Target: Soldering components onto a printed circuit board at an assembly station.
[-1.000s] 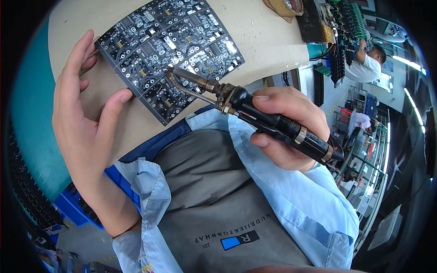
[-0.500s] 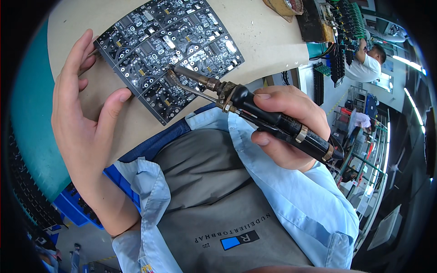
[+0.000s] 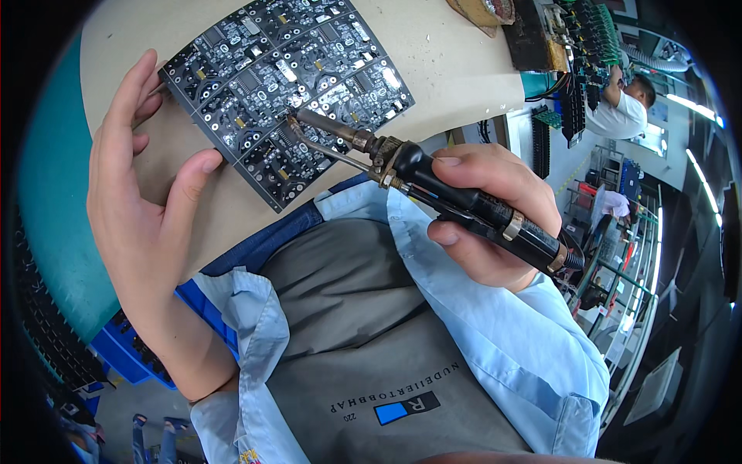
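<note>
A dark panel of joined circuit boards (image 3: 328, 35), full of small components, lies on the beige work surface. My left hand (image 3: 135, 182) is at the panel's left edge, fingers spread and thumb apart. Its thumb tip and upper fingers are at the edge, though firm contact is hard to tell. My right hand (image 3: 502, 205) is wrapped around a black-handled soldering iron (image 3: 444, 185) with a thin metal tube alongside its barrel. The iron slants left, its tip over the panel's lower middle; whether the tip touches the board cannot be told.
The beige work surface (image 3: 456, 77) lies on a green bench top (image 3: 54, 209). At the upper right are a yellowish round container (image 3: 483, 11) and a dark metal block (image 3: 533, 35). A blue bin (image 3: 124, 352) stands lower left. A co-worker (image 3: 622, 108) is at the right.
My hands, the soldering iron and the panel look almost unmoved; the iron has shifted very slightly. At the lower left, a person's legs on the floor have changed place.
</note>
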The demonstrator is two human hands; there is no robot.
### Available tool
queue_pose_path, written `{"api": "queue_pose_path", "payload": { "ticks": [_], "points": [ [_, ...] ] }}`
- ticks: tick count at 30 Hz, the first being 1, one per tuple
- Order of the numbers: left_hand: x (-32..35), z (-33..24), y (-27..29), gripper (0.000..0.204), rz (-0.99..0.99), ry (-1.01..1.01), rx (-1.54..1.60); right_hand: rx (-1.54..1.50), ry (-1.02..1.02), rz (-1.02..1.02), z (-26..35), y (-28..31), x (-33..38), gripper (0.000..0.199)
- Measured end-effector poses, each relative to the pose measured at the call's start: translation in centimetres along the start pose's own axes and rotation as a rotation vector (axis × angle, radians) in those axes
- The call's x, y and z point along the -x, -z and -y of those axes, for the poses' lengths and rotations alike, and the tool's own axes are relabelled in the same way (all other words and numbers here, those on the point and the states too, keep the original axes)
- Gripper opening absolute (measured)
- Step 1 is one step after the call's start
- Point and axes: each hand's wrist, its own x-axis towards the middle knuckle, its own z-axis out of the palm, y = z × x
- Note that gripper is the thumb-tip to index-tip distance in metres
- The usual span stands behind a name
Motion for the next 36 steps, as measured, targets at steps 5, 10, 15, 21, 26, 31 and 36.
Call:
{"api": "queue_pose_path", "payload": {
  "ticks": [5, 10, 15, 21, 26, 31, 36],
  "points": [
    [0.0, -0.1, -0.1, 0.076, -0.006, 0.006, 0.007, 0.007, -0.001, 0.007, 0.0, 0.2, 0.0, 0.049],
    [0.0, 0.0, 0.0, 0.076, -0.001, 0.009, -0.008, 0.008, -0.003, 0.008, 0.0, 0.2, 0.0, 0.048],
    [0.0, 0.1, 0.0, 0.076, -0.001, 0.01, 0.0, -0.003, -0.001, -0.011, -0.2, 0.1, 0.2, 0.048],
    [0.0, 0.1, 0.1, 0.075, -0.001, 0.018, 0.011, -0.019, 0.017, -0.099, -0.7, 0.5, 1.2, 0.049],
    [-0.1, 0.0, 0.2, 0.074, 0.006, 0.036, 0.02, -0.018, -0.057, -0.31, -1.0, 0.6, 2.1, 0.047],
    [-0.1, 0.0, 0.2, 0.074, 0.009, 0.039, 0.009, -0.002, -0.103, -0.393, -1.3, 0.7, 2.5, 0.043],
    [0.1, 0.1, 1.0, 0.073, 0.003, 0.046, -0.001, -0.007, -0.095, -0.33, -1.2, 0.6, 1.8, 0.042]
  ]
}}
